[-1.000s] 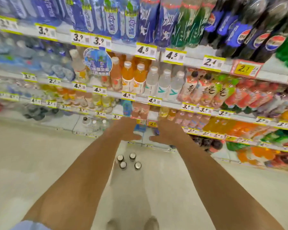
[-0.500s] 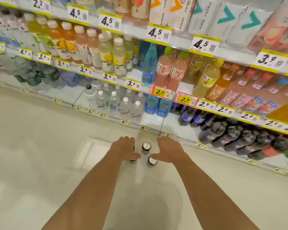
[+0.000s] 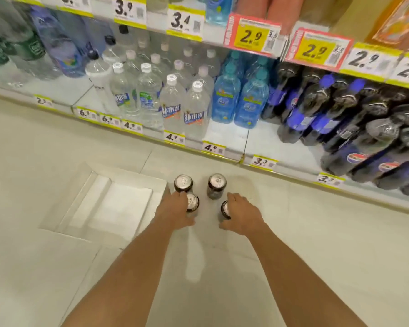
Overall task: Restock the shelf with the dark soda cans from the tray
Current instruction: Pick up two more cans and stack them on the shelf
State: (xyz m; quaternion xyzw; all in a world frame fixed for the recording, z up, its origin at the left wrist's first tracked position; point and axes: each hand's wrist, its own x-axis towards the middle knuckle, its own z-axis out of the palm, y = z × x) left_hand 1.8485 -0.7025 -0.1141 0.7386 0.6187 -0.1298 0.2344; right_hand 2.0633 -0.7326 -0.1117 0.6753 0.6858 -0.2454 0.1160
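Note:
Several dark soda cans with silver tops stand upright on the pale floor in front of the bottom shelf point(image 3: 224, 140). My left hand point(image 3: 175, 210) curls around the near left can point(image 3: 192, 201), fingers on its left side and thumb in front. My right hand point(image 3: 242, 214) wraps the near right can point(image 3: 225, 208), which is mostly hidden by the fingers. Two more cans, the far left can point(image 3: 183, 182) and the far right can point(image 3: 217, 185), stand free just beyond my fingertips. A white shallow tray point(image 3: 109, 201) lies on the floor to the left of the cans, with nothing in it.
The bottom shelf holds clear water bottles point(image 3: 172, 102), blue bottles point(image 3: 226, 97) and dark cola bottles point(image 3: 316, 107) at the right. A bare strip of shelf point(image 3: 265, 142) shows in front of the blue bottles. Price tags line the shelf edges.
The view has dropped closer to the floor and the bottom shelf. Both hands have moved down from open above the cans to around the two near cans.

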